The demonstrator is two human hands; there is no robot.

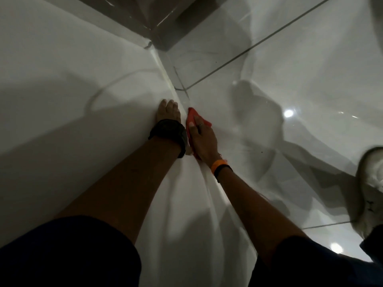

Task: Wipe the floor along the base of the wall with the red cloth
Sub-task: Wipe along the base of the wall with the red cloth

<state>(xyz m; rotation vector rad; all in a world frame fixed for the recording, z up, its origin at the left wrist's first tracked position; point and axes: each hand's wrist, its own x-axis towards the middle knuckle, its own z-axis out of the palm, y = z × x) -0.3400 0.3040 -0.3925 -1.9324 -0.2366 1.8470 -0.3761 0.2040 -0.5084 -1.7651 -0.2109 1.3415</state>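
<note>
The red cloth [191, 118] lies on the glossy white floor tiles [259, 65], right at the seam where the floor meets the white wall [62, 59]. My right hand [204, 139] presses down flat on the cloth, fingers pointing along the seam, and covers most of it. My left hand [167, 110] rests flat against the wall just left of the seam, fingers spread, a black watch on its wrist. The two hands are close together, almost touching.
A dark grey block or furniture base [165, 23] stands in the corner farther along the wall. A dark grout line [248, 49] crosses the floor. My white shoe [371, 187] is at the right edge. Ceiling lights reflect in the tiles.
</note>
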